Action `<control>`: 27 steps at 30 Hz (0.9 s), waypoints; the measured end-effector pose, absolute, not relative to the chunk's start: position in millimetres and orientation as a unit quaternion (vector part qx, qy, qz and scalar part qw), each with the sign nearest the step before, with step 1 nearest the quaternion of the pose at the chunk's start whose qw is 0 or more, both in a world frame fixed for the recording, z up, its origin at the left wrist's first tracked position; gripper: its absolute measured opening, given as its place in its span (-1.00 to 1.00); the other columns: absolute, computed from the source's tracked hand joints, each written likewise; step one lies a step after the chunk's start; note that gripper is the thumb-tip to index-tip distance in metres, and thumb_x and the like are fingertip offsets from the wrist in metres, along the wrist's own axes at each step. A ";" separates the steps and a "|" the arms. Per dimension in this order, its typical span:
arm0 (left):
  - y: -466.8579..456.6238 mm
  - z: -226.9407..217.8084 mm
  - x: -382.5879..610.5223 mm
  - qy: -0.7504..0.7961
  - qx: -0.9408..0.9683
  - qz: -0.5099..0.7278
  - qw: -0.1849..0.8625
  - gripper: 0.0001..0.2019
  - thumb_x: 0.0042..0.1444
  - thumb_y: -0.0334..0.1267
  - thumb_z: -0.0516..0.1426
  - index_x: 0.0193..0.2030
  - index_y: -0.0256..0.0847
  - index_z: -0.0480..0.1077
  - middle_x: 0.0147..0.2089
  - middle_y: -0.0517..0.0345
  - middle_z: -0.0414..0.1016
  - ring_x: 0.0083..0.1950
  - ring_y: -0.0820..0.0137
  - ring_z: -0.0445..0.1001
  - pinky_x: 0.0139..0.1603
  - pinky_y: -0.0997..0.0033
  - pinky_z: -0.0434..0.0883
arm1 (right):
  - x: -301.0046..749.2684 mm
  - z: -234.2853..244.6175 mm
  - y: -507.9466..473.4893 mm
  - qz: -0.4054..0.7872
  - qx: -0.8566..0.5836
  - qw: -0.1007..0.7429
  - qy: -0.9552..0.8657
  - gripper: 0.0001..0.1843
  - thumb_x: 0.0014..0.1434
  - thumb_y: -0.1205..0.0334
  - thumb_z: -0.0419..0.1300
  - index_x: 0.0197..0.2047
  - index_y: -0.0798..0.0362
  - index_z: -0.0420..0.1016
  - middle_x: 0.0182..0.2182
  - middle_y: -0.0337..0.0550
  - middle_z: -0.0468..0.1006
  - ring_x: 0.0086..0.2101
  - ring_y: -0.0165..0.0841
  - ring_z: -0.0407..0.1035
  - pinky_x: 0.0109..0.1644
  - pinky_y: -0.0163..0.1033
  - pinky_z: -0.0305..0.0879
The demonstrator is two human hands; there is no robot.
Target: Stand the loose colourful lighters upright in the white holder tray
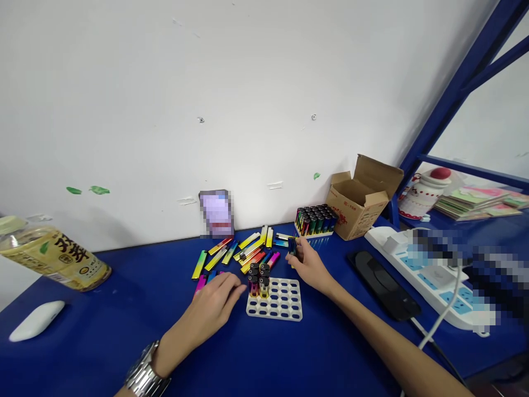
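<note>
A white slotted tray point(281, 302) lies on the blue table point(124, 331) with several lighters point(258, 280) standing in its far left corner. Behind it lies a loose pile of colourful lighters point(248, 251). My left hand point(215, 306) rests palm down beside the tray's left edge, fingers curled over lighters lying there. My right hand point(308, 264) is beyond the tray's right corner, pinching a dark lighter point(292, 246) upright. A second tray filled with lighters point(316, 220) stands behind that hand.
An open cardboard box point(361, 198) sits at the back right. A black phone point(384, 284) and a white power strip point(430, 273) lie to the right. A drink bottle point(53, 256) and a white mouse point(36, 321) are at the left.
</note>
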State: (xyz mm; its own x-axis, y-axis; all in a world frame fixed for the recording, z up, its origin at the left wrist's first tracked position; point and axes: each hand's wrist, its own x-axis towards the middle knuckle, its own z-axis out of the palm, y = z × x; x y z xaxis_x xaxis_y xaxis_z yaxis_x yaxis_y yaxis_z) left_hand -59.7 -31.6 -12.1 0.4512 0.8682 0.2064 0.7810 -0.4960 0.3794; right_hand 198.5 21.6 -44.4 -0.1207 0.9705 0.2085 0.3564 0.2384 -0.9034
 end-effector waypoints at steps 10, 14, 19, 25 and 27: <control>-25.9 0.3 -68.7 0.668 0.742 -0.054 -0.010 -0.75 0.18 -0.15 -0.06 -0.30 -0.24 0.35 -0.29 -0.10 0.50 -0.25 0.12 0.51 -0.33 0.27 0.35 | 193.9 -34.1 15.3 0.449 -0.474 0.500 -0.569 -0.85 -0.02 0.32 -0.05 -0.30 -0.02 0.14 -0.67 -0.45 0.36 -0.65 -0.44 0.29 -0.49 -0.34 0.20; -29.3 1.9 -58.8 0.655 0.751 -0.082 -0.002 -0.79 0.18 -0.33 -0.09 -0.27 -0.28 0.35 -0.27 -0.12 0.52 -0.21 0.13 0.52 -0.26 0.27 0.36 | 194.3 -40.4 18.3 0.425 -0.493 0.495 -0.576 -0.88 -0.02 0.31 -0.02 -0.34 -0.02 0.14 -0.71 -0.49 0.24 -0.69 -0.48 0.13 -0.58 -0.38 0.04; -33.7 -5.1 -54.0 0.655 0.750 -0.055 -0.076 -0.77 0.18 -0.37 -0.11 -0.29 -0.32 0.35 -0.33 -0.22 0.52 -0.28 0.09 0.53 -0.27 0.22 0.36 | 194.3 -44.8 20.0 0.404 -0.497 0.463 -0.612 -0.94 0.10 0.25 0.02 -0.37 0.03 0.28 -0.70 -0.42 0.23 -0.66 -0.48 0.10 -0.55 -0.36 0.04; -34.1 -12.6 -58.8 0.632 0.774 0.022 -0.039 -0.86 0.06 -0.39 -0.08 -0.46 -0.18 0.23 -0.45 -0.10 0.48 -0.36 0.12 0.50 -0.33 0.26 0.33 | 194.5 -49.4 20.8 0.393 -0.492 0.482 -0.609 -0.72 0.19 0.05 0.07 -0.47 0.02 0.22 -0.68 -0.37 0.26 -0.64 -0.46 0.13 -0.52 -0.33 0.05; -34.0 -12.5 -60.7 0.628 0.772 0.098 0.021 -0.89 0.09 -0.32 -0.08 -0.44 -0.15 0.18 -0.46 0.02 0.45 -0.39 0.18 0.47 -0.36 0.29 0.31 | 194.4 -48.9 20.1 0.407 -0.484 0.485 -0.604 -0.68 0.19 0.00 0.08 -0.48 0.02 0.22 -0.67 -0.36 0.26 -0.64 -0.46 0.12 -0.53 -0.33 0.05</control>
State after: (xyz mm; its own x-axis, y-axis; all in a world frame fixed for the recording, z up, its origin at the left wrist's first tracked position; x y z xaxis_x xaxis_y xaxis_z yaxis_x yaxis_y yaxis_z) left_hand -60.7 -34.0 -12.5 0.1927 0.9732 0.1255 0.9652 -0.2110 0.1547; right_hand 194.4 20.1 -48.9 -0.0603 0.9797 0.1910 0.1900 0.1991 -0.9614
